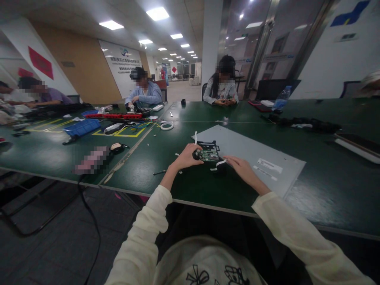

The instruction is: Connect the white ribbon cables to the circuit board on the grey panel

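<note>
Between the thumb and fingers of my left hand (189,155) is a small green circuit board (210,155), held just above the table. Behind it shows a black plastic frame (204,143) with cut-outs. My right hand (242,168) is at the right, its fingertips together at the end of a curled white strip (219,163); the exact grip is small and hard to see. Another white strip (196,137) stands up beyond my left hand. A large grey panel (252,148) lies flat on the table, partly under my right hand.
The green table (184,186) has its near edge before me. To the left lie a blue tray (82,128), cables, a white ring (166,126) and a computer mouse (118,147). A bottle (282,99) stands at the far right. Several people sit around the table.
</note>
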Available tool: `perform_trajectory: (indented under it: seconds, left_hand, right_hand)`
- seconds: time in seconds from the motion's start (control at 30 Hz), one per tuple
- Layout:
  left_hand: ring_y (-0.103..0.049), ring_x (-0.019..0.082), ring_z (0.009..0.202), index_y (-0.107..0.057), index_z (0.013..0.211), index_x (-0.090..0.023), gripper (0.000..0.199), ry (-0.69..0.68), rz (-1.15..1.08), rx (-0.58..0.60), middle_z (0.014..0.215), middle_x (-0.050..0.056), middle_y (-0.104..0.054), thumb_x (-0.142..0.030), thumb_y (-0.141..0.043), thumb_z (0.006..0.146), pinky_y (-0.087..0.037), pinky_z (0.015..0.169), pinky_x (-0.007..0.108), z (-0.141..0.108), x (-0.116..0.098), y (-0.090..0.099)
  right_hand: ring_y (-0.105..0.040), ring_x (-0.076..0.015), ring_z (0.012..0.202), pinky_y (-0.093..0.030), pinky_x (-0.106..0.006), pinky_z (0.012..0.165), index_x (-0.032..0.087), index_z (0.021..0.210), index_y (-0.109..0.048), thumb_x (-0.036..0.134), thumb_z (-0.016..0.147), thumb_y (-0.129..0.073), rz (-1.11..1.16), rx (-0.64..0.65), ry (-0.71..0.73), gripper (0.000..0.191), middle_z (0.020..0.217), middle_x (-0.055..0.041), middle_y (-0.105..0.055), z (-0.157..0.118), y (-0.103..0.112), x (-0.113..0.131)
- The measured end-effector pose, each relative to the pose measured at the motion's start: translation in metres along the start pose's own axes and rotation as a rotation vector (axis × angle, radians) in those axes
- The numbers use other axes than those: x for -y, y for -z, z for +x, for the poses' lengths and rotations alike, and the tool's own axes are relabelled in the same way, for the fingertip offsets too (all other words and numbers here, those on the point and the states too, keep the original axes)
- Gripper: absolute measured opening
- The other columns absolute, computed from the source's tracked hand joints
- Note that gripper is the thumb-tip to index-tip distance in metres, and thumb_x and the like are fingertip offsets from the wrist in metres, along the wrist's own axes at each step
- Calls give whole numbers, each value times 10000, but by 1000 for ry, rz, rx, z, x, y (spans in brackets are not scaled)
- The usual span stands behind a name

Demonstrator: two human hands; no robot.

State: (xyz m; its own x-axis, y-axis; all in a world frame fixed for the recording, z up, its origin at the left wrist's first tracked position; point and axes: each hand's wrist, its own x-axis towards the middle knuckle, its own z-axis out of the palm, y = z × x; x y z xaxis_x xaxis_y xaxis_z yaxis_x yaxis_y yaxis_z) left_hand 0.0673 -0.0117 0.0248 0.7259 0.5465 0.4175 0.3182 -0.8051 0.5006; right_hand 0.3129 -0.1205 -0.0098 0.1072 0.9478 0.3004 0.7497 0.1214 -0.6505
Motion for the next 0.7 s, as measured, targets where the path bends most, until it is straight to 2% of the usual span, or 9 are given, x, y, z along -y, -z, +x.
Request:
perform_trajectory:
  seconds: [0.07, 0.13, 0.23, 0.3, 0.37, 0.47, 0.57, 0.63, 0.7]
  left_hand:
    - [-440, 242, 1105, -520, 1059, -204, 473, -7, 3, 2, 1101, 50, -542, -295, -717, 639, -363, 950, 386, 0, 0, -1]
    - [-447, 246, 1095, -527, 1040, -206, 461, -6, 11, 6, 1091, 51, -548, -281, -722, 629, -358, 948, 395, 1, 0, -3]
    - [-454, 250, 1083, -536, 1032, -210, 444, 2, 21, 6, 1083, 55, -551, -276, -716, 631, -359, 936, 403, 1, 0, -5]
    - [-456, 245, 1074, -537, 1038, -208, 445, -2, 28, 9, 1086, 56, -549, -281, -712, 636, -366, 926, 394, 1, 1, -5]
    - [-458, 237, 1065, -539, 1035, -201, 446, -15, 39, 11, 1083, 55, -549, -288, -717, 634, -369, 926, 382, 1, 3, -6]
    - [-458, 233, 1060, -545, 1021, -195, 438, -36, 52, 17, 1071, 56, -556, -304, -721, 635, -359, 940, 378, 2, 5, -7]
    - [-460, 238, 1054, -548, 1025, -199, 435, -41, 52, 20, 1062, 58, -561, -309, -718, 640, -358, 934, 386, 2, 6, -7]
    - [-463, 240, 1049, -547, 1030, -197, 438, -37, 55, 14, 1063, 60, -559, -306, -718, 642, -363, 924, 386, 2, 6, -7]
    - [-462, 241, 1053, -545, 1038, -198, 442, -30, 58, 13, 1073, 61, -554, -303, -717, 645, -366, 919, 383, 1, 5, -7]
  right_hand:
    - [-583, -219, 1007, -415, -365, 923, 181, 997, -666, 470, 894, -303, 98, -63, -56, 476, 1048, -72, -657, -1, 3, 5]
    - [-612, -210, 869, -457, -346, 825, 171, 955, -657, 520, 886, -292, 144, -69, -62, 511, 893, -72, -673, -1, 5, 9]
    - [-594, -185, 696, -467, -322, 699, 180, 1084, -594, 550, 861, -347, 138, -21, -41, 498, 710, -29, -634, -1, 4, 17]
    - [-573, -172, 638, -456, -309, 655, 191, 1179, -536, 547, 831, -425, 139, 12, -21, 510, 659, 0, -609, -1, 2, 24]
    - [-562, -163, 609, -446, -298, 632, 197, 1187, -533, 525, 801, -491, 151, 63, 0, 508, 639, 14, -599, -1, 0, 29]
    - [-546, -149, 573, -434, -289, 609, 198, 1097, -597, 483, 784, -525, 182, 143, 4, 429, 619, 14, -601, 1, 0, 32]
    - [-537, -137, 576, -440, -280, 608, 190, 1033, -638, 471, 778, -536, 311, 189, -31, 393, 620, 4, -602, 2, 5, 30]
    - [-567, -147, 640, -461, -288, 653, 174, 1014, -652, 476, 769, -550, 449, 147, -62, 402, 666, -18, -621, 4, 9, 25]
    - [-604, -173, 750, -476, -310, 725, 164, 1039, -648, 481, 773, -545, 560, 33, -88, 427, 781, -55, -658, 7, 12, 18]
